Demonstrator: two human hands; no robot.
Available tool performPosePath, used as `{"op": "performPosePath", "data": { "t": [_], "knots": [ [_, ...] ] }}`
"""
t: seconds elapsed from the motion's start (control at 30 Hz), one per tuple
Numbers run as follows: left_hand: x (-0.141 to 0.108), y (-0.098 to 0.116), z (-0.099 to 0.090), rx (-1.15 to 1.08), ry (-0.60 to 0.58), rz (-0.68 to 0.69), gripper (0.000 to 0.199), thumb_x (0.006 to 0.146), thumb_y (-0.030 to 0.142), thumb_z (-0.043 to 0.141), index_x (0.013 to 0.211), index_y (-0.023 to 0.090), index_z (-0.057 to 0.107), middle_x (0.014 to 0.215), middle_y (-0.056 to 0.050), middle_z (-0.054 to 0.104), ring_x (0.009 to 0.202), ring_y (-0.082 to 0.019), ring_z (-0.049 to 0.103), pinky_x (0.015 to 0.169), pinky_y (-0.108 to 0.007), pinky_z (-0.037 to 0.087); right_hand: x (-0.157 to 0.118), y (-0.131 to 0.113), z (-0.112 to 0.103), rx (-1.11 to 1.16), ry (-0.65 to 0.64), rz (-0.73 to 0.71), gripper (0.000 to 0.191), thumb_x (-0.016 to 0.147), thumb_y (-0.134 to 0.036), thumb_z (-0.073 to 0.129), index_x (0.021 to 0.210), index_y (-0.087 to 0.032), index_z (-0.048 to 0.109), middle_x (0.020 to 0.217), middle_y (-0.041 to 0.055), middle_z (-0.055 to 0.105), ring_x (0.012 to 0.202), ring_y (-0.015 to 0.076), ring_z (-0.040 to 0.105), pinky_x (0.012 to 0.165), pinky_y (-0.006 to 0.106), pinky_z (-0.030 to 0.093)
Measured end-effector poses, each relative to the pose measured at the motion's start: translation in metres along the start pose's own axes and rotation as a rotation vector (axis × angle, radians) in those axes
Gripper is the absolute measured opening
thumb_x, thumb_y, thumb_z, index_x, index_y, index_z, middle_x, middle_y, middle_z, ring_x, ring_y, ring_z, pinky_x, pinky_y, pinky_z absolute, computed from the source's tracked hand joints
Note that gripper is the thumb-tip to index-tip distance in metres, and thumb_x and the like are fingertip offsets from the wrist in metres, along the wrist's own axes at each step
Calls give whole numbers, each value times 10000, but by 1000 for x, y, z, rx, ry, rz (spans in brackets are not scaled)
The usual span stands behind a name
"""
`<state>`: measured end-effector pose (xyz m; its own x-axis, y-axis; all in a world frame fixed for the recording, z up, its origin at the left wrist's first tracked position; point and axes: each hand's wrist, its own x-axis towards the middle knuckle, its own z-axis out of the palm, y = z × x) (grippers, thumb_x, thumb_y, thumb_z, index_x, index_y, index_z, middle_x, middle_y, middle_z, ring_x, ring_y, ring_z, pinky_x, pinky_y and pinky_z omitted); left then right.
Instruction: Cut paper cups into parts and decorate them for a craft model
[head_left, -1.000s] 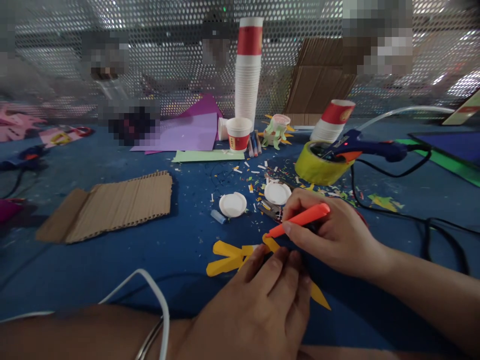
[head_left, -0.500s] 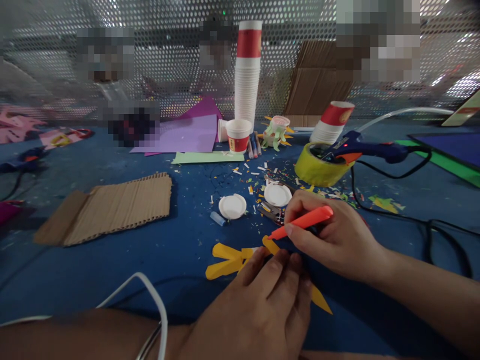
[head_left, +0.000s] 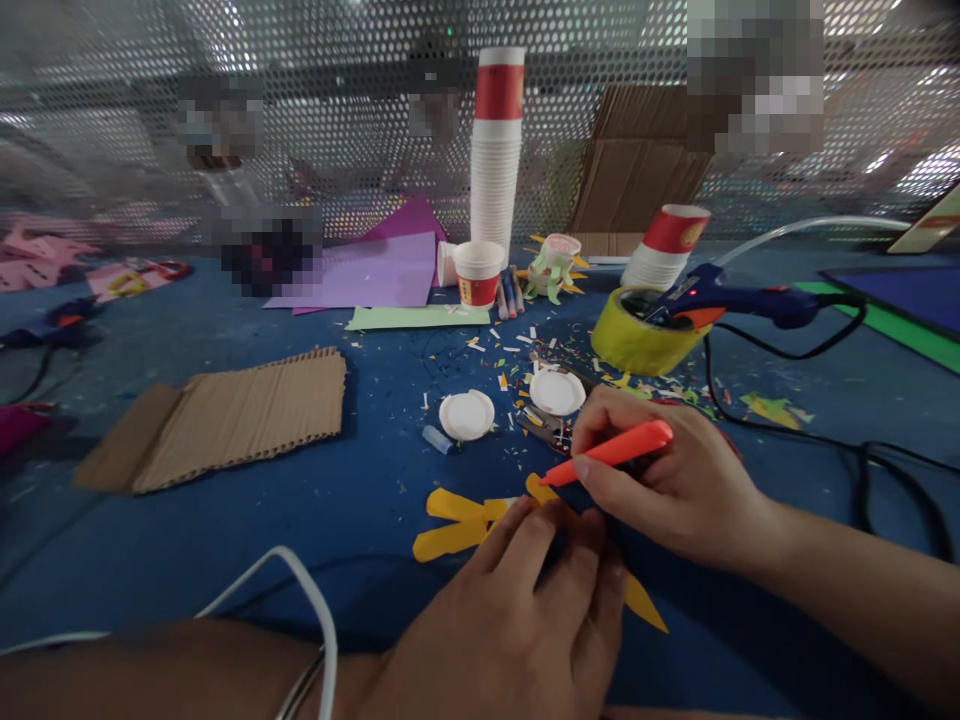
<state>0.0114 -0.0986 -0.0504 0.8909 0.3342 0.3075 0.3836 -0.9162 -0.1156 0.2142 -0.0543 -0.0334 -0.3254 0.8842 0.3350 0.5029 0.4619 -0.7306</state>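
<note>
In the head view my right hand is closed around an orange-red marker pen. The pen's tip meets the rounded end of a yellow paper strip. My left hand lies over a yellow paper cutout, its bent fingers holding the paper down on the blue table. Forked yellow ends show left of the fingers and a pointed yellow piece sticks out at their right. The middle of the paper is hidden under the hand.
Two white discs, a blue stub and paper scraps lie ahead. Cardboard is at left. Paper cups stand behind. A glue gun rests on a yellow tape roll; its black cable runs right. A white cable crosses my left wrist.
The pen tip has shifted slightly along the rounded end of the yellow strip. My left fingers are a little more bent, and the view has moved slightly.
</note>
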Motion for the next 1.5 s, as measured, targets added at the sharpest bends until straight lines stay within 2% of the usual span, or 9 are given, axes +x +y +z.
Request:
{"op": "performPosePath", "data": {
  "t": [0.7, 1.0, 1.5],
  "knots": [
    [-1, 1, 1, 27, 26, 12, 402, 1012, 249, 449, 1350, 74, 579, 1346, -172, 658, 1178, -313, 635, 1028, -462, 515, 2, -1, 0, 8, -33, -17, 69, 829, -173, 550, 774, -214, 538, 658, -43, 564, 551, 103, 503, 504, 240, 408],
    [0, 2, 1, 38, 13, 26, 412, 1015, 232, 417, 1350, 52, 577, 1341, -184, 660, 1162, -318, 658, 1036, -471, 517, -1, -1, 2, -64, 67, -87, 80, 822, -149, 547, 777, -214, 539, 659, -48, 564, 543, 92, 503, 510, 233, 400],
    [3, 2, 1, 50, 49, 17, 383, 1010, 210, 431, 1314, 57, 605, 1268, -156, 703, 1126, -300, 671, 1013, -449, 521, -1, -1, 5, -35, -5, -78, 89, 827, -150, 548, 771, -216, 530, 640, -55, 552, 523, 85, 488, 489, 219, 392]
  ]
}}
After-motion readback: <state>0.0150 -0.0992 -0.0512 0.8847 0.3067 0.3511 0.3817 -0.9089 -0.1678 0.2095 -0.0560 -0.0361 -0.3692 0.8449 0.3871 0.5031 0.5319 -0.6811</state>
